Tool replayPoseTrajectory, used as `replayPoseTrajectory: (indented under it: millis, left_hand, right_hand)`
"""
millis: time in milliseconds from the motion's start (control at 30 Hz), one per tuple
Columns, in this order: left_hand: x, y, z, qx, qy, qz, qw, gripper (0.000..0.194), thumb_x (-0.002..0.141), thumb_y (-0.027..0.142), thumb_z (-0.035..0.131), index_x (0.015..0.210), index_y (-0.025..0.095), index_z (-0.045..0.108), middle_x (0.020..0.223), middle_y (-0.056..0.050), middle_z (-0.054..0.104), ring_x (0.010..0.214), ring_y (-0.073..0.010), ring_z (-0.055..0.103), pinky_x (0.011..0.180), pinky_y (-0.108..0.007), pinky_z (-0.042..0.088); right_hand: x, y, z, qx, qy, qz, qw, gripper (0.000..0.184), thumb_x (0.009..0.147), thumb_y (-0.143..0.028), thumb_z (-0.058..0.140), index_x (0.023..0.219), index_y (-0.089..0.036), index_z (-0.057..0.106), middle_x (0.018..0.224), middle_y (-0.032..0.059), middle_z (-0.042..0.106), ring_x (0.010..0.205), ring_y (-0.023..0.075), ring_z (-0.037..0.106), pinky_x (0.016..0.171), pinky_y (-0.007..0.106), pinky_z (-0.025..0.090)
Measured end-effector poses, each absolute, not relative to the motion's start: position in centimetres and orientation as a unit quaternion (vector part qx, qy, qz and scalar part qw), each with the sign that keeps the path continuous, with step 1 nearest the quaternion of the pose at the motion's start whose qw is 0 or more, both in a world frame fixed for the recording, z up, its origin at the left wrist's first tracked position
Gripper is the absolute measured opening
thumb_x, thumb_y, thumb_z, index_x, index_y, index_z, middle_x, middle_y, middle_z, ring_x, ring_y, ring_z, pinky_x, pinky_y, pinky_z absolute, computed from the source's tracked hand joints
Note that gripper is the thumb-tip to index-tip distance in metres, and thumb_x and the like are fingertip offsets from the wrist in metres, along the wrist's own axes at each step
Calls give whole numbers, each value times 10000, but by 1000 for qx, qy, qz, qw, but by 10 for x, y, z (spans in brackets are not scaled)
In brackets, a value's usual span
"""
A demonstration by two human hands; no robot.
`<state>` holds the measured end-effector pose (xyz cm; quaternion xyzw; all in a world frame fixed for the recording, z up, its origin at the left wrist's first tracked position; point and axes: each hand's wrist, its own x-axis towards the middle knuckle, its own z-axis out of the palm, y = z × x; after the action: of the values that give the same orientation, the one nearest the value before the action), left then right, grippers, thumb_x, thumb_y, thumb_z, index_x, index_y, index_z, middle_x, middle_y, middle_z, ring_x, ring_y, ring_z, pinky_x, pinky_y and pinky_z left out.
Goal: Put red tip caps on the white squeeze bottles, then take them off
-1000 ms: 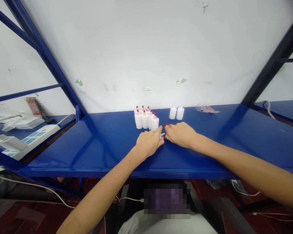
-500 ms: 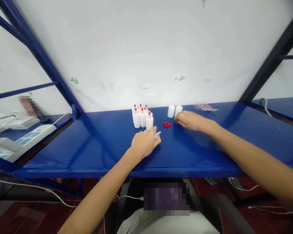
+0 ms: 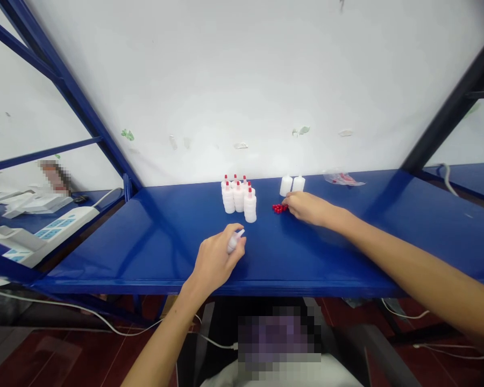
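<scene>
My left hand [image 3: 218, 255] is closed around a small white squeeze bottle [image 3: 234, 241], whose bare nozzle points up and to the right, with no red cap on it. Most of the bottle is hidden in the palm. At the right edge of a small pile of red caps [image 3: 278, 208], my right hand [image 3: 302, 206] has its fingertips pinched together on a red cap. Left of the pile stands a group of several white bottles [image 3: 239, 200] with red-capped nozzles, upright and close together. Behind my right hand are two white bottles [image 3: 286, 186] without red caps.
A clear plastic bag [image 3: 344, 178] with red print or contents lies at the back right of the blue table [image 3: 153, 242]. To the left, a white power strip [image 3: 56, 236] and white boxes [image 3: 40, 203] occupy another surface. Blue metal posts [image 3: 76, 102] flank the table.
My left hand has drawn back toward me and left with its bottle, away from the capped group. My right hand has moved slightly left, from beside the uncapped bottles onto the cap pile.
</scene>
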<state>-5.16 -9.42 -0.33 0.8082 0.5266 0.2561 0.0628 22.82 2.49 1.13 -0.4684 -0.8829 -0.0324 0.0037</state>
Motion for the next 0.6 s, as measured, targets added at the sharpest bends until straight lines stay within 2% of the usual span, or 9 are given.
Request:
replayPoseTrajectory:
  millis: [233,600]
  left_hand:
    - [-51,-94,-3,829,492,254,74,280,996,387,412,1202,242,535,959,-8,717,808,-178,675,686,-263,412]
    - [-50,-94,0,833,487,250,87,293,999,401,401,1198,238,544,920,-8,717,784,-176,672,668,-259,406]
  right_hand:
    - [227,28,13,-477,-879,-1,17,288,887,-114,464,1025,-105,717,904,154,698,883,242,650,754,304,451]
    - [226,32,19,-485,-874,9,0,283,875,-115,484,1042,-113,713,943,157,717,865,234,663,743,287,442]
